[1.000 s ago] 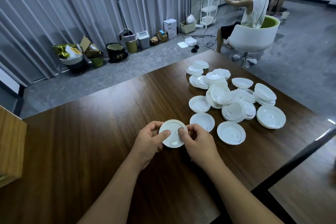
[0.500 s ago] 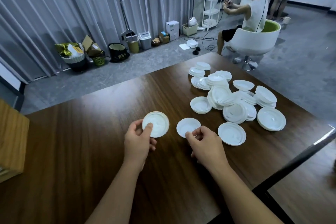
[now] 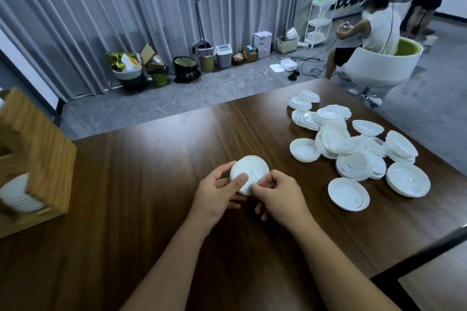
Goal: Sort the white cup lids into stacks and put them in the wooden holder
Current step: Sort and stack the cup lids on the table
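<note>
Both hands hold a small stack of white cup lids just above the middle of the brown table. My left hand grips its left side with the thumb on top. My right hand pinches its lower right edge. A loose pile of white lids covers the right part of the table, some in short stacks. The wooden holder stands at the left edge, with a stack of lids showing in its lower opening.
A single lid lies nearest my right hand. The table's right edge runs close behind the pile. On the floor beyond, a person sits in a white chair, and bins and bags line the grey curtain.
Half a second ago each hand held its own lid, apart. The hands have come together and the lids are now joined in one stack. The view has swung left, showing the holder.
</note>
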{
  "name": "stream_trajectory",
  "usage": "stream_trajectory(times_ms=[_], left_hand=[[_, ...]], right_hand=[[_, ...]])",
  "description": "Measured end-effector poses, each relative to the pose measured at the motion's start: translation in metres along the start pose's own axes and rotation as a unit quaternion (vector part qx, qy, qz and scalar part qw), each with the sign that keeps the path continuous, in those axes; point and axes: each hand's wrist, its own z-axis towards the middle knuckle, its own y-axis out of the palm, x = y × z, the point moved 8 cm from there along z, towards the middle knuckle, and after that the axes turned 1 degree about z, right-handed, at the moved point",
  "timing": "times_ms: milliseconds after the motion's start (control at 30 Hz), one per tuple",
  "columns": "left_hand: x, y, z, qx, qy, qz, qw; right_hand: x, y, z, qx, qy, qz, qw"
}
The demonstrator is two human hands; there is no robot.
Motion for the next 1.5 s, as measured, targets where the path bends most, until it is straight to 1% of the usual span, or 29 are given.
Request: stream_trajectory(times_ms=[100,167,233,267,367,400,433,533,600,733,833,900,1000,1067,1133,1200,1300,1367,1433,1500], left_hand=[[-0.001,-0.019,0.0,0.019,-0.007,0.003,1.0],[-0.001,-0.033,-0.001,0.019,-0.012,0.003,1.0],[-0.001,-0.042,-0.003,-0.001,-0.016,0.001,1.0],[-0.001,-0.043,-0.005,-0.016,-0.016,0.002,1.0],[0.001,-0.052,-0.01,-0.046,-0.006,0.01,0.999],[0.003,-0.057,-0.011,-0.038,-0.002,0.007,0.999],[0.005,-0.062,-0.011,-0.02,0.002,0.004,1.0],[0.008,-0.083,-0.015,0.032,0.012,-0.001,0.999],[0.011,-0.097,-0.018,0.049,0.02,0.011,0.999],[0.019,-0.143,-0.028,0.097,0.018,0.008,0.995],[0.027,-0.17,-0.042,0.122,0.025,-0.028,0.992],[0.029,-0.188,-0.055,0.142,0.019,-0.031,0.989],[0.031,-0.217,-0.067,0.173,0.012,0.02,0.985],[0.032,-0.235,-0.077,0.183,0.008,0.014,0.983],[0.034,-0.246,-0.086,0.178,-0.001,-0.017,0.984],[0.033,-0.257,-0.096,0.186,-0.007,-0.075,0.98],[0.027,-0.273,-0.11,0.232,-0.02,-0.19,0.954],[0.023,-0.281,-0.119,0.247,-0.028,-0.224,0.942],[0.025,-0.295,-0.128,0.278,-0.021,-0.19,0.941],[0.038,-0.321,-0.142,0.334,0.005,-0.127,0.934]], right_hand=[[-0.009,0.017,-0.002,-0.057,-0.021,0.04,0.997],[-0.011,0.018,-0.002,-0.045,-0.032,0.065,0.996],[-0.014,0.015,0.001,-0.01,-0.026,0.067,0.997],[-0.015,0.016,0.002,-0.008,-0.021,0.065,0.998],[-0.026,0.035,0.002,-0.079,-0.025,0.075,0.994],[-0.031,0.041,0.001,-0.093,-0.037,0.091,0.991],[-0.036,0.045,0.0,-0.091,-0.048,0.104,0.989],[-0.047,0.056,0.002,-0.048,-0.068,0.108,0.991],[-0.054,0.071,0.001,-0.049,-0.07,0.099,0.991],[-0.067,0.112,-0.004,-0.081,-0.065,0.115,0.988],[-0.075,0.141,-0.007,-0.053,-0.051,0.145,0.987],[-0.082,0.161,-0.009,-0.04,-0.049,0.159,0.985],[-0.099,0.189,-0.012,-0.08,-0.079,0.133,0.985],[-0.11,0.204,-0.015,-0.096,-0.101,0.112,0.984],[-0.119,0.217,-0.018,-0.105,-0.112,0.106,0.983],[-0.126,0.232,-0.022,-0.099,-0.117,0.112,0.982],[-0.133,0.257,-0.026,-0.088,-0.11,0.137,0.98],[-0.136,0.277,-0.03,-0.085,-0.11,0.142,0.98],[-0.142,0.294,-0.035,-0.087,-0.134,0.098,0.982],[-0.152,0.312,-0.04,-0.11,-0.156,0.056,0.98]])
